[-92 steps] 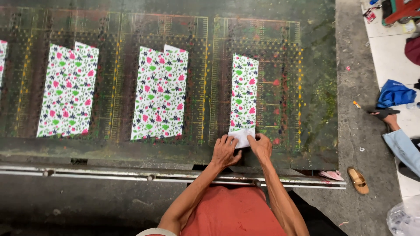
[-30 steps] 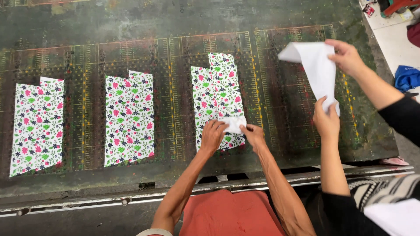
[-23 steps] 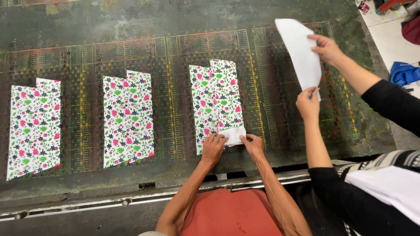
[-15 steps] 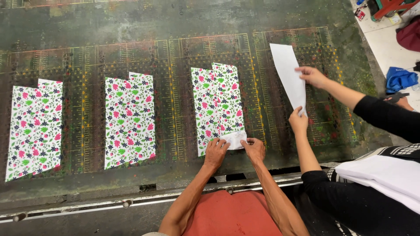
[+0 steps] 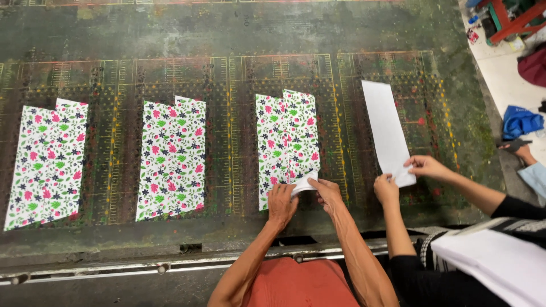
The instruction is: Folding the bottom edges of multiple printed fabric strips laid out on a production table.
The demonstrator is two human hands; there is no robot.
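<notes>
A floral-printed fabric piece lies flat on the dark printing table. Its near right corner is peeled up, showing a white underside. My left hand and my right hand both pinch that lifted corner at the near end of the piece. Two more floral pieces, one in the middle and one at the left, lie flat on the table.
Beside me on the right, a co-worker's two hands press a plain white fabric piece onto the table. A metal rail runs along the near table edge. Blue cloth lies on the floor at far right.
The co-worker has lowered the white piece from the air and laid it flat on the table to the right of my piece. My hands stay on the lifted corner.
</notes>
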